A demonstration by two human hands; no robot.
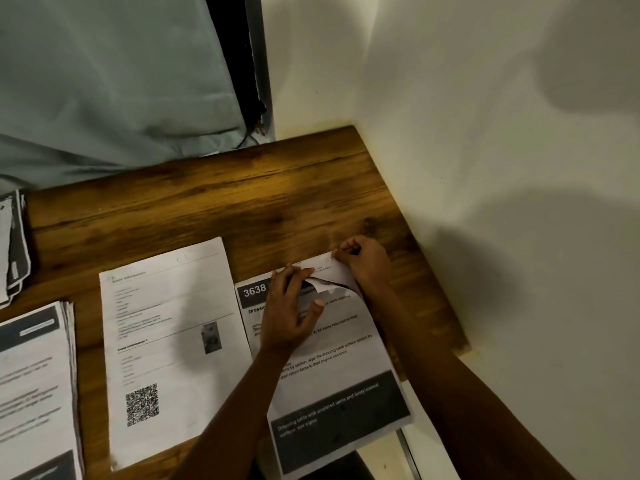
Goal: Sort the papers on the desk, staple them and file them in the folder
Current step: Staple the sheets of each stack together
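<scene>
Two grips work one sheet (332, 368), head view. Left grip (291, 317) lies spread, pressing the sheet to the counter (242, 195). Right grip (363, 261), just beyond it, pinches the lifted corner (329, 271). Recommended: keep the left grip firm and peel slowly, separating one page untorn.

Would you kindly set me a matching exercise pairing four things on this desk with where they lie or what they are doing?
Things:
1. sheet headed 3638
2. QR-code sheet
3. left hand
4. right hand

States:
A. pinches a paper's far corner
B. lies flat in the middle of the desk, untouched
C. presses down on paper, fingers spread
D. overhangs the near edge, top corner curled

Pairs: 1-D, 2-B, 3-C, 4-A.
</scene>
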